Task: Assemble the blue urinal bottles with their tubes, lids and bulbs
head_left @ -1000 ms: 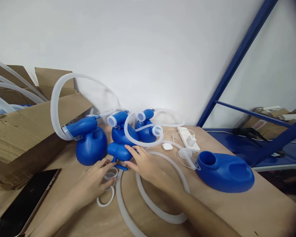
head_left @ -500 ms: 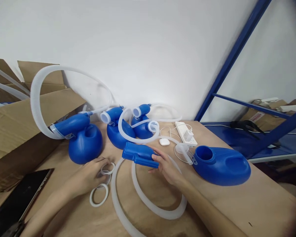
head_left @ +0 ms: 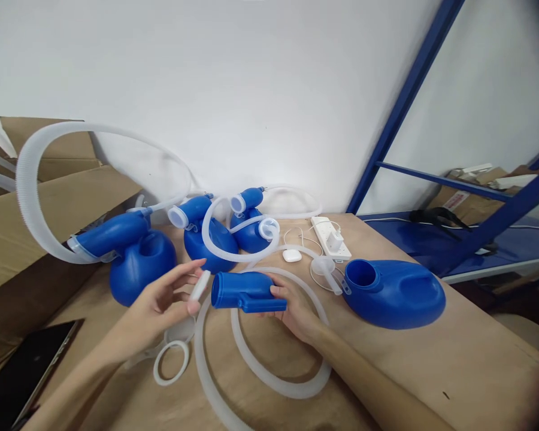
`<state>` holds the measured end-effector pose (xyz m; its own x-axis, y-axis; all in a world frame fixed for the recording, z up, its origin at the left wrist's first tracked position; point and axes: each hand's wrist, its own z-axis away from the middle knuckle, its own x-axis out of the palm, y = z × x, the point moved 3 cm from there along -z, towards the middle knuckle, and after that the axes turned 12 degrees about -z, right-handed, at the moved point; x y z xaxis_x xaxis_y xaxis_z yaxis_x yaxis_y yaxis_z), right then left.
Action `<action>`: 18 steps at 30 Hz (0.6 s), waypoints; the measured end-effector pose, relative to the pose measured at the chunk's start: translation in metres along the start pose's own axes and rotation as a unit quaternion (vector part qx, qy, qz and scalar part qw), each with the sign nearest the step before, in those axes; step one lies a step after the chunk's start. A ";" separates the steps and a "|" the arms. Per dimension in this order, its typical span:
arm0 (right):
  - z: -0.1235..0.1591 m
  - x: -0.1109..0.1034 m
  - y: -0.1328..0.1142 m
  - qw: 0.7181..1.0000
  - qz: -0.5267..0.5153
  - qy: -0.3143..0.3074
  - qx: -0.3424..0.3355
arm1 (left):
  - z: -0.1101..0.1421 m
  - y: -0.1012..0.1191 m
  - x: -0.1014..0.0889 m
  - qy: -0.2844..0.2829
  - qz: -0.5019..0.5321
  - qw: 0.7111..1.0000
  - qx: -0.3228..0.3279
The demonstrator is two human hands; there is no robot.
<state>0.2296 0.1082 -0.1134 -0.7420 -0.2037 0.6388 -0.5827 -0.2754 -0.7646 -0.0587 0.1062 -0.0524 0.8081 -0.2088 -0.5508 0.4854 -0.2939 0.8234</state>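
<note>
My left hand [head_left: 159, 305] pinches a white plastic ring [head_left: 200, 285], seen nearly edge-on, between thumb and fingers. Just right of the ring is the round mouth of a blue plastic spout piece [head_left: 247, 291]; a small gap separates them. My right hand [head_left: 296, 308] is wrapped around the back end of this spout piece, holding it level above the table. A second white ring [head_left: 171, 362] lies below my left hand, close to a translucent cap [head_left: 182, 329] partly covered by it. A translucent corrugated hose [head_left: 291, 386] loops on the table beneath my right hand.
Blue bottles [head_left: 142, 266] with spouts and hoses stand along the wall. One open-necked blue bottle [head_left: 399, 293] lies at right, near a power strip [head_left: 330, 239] and a white case [head_left: 291, 255]. A cardboard box [head_left: 49, 221] and a dark tablet-like device [head_left: 27, 371] are at left.
My left hand has lifted the ring off the table and brought it up beside the spout piece's mouth. The spout piece has turned to lie more level. The view has shifted slightly right.
</note>
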 end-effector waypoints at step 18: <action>0.015 0.008 -0.005 0.998 0.044 -0.018 0.042 | 0.017 -0.017 0.056 0.094 0.051 0.993 0.050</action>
<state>0.2316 0.0934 -0.1036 -0.7759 -0.2640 0.5730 -0.4846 -0.3322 -0.8092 -0.0275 0.0836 -0.0999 0.9044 -0.0666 -0.4214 0.3692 -0.3728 0.8513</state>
